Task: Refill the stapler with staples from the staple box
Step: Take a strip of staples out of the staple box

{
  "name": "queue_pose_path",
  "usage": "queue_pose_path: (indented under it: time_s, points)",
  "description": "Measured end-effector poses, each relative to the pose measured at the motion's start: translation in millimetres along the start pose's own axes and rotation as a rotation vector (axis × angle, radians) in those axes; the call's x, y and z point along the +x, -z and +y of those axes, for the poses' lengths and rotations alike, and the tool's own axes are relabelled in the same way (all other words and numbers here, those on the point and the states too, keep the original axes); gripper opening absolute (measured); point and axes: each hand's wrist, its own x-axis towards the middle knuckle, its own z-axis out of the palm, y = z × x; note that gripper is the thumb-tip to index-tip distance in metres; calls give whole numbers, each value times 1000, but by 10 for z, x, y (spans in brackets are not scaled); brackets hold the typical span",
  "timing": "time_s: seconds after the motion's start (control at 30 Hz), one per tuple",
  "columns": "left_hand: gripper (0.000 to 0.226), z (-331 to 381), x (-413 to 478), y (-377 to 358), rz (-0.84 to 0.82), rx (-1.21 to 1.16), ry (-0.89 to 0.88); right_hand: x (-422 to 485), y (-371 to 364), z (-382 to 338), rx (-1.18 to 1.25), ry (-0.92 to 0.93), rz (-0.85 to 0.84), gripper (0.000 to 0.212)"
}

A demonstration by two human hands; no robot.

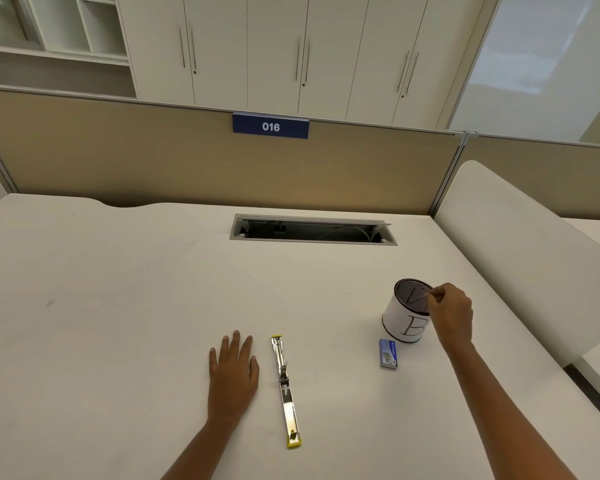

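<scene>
The stapler (285,389) lies swung open flat on the white desk, a long metal strip with yellow ends, running toward me. My left hand (234,372) rests palm down on the desk just left of it, fingers spread, not touching it. The small blue staple box (388,353) lies closed to the right. Behind it stands a mesh pen cup (407,311) wrapped in white paper marked "B". My right hand (451,311) hovers at the cup's right rim with thumb and fingertips pinched together; I cannot make out anything between them.
A cable slot (313,230) is cut into the desk at the back. A tan partition (187,161) with a blue "016" label (271,126) closes off the far edge. A white curved side panel (520,258) borders the desk on the right.
</scene>
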Motion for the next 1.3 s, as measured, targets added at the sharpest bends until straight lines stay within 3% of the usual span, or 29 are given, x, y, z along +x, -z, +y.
queue_pose_path:
  time_s: [0.23, 0.4, 0.5, 0.6, 0.77, 0.9, 1.07, 1.17, 1.3]
  points:
    - [53, -25, 32, -33, 5, 11, -8, -520, -193, -5, 88, 28, -70, 7]
    - [50, -58, 56, -76, 37, -42, -55, -991, -482, 136, -177, 80, -206, 34]
    - [41, -110, 96, -136, 91, -191, -8, -1092, -528, 204, -305, -18, -248, 46]
    - [39, -64, 135, -120, 187, -447, 29, -1090, -537, 229, -228, -50, -243, 29]
    - [32, 305, 196, 137, 327, -699, -110, -1154, -509, 76, 81, -75, -302, 18]
    - [34, 638, 198, 234, 83, -920, -149, -1326, -503, -270, 315, -36, -370, 22]
    - [32, 885, 175, 265, -349, -1273, 18, -1508, -453, -632, 443, 129, -395, 26]
    - [21, 857, 172, 269, -381, -1580, 141, -1579, -444, -721, 449, 169, -413, 19]
    - [17, 786, 168, 193, -347, -1814, 258, -1657, -453, -734, 407, 209, -411, 14]
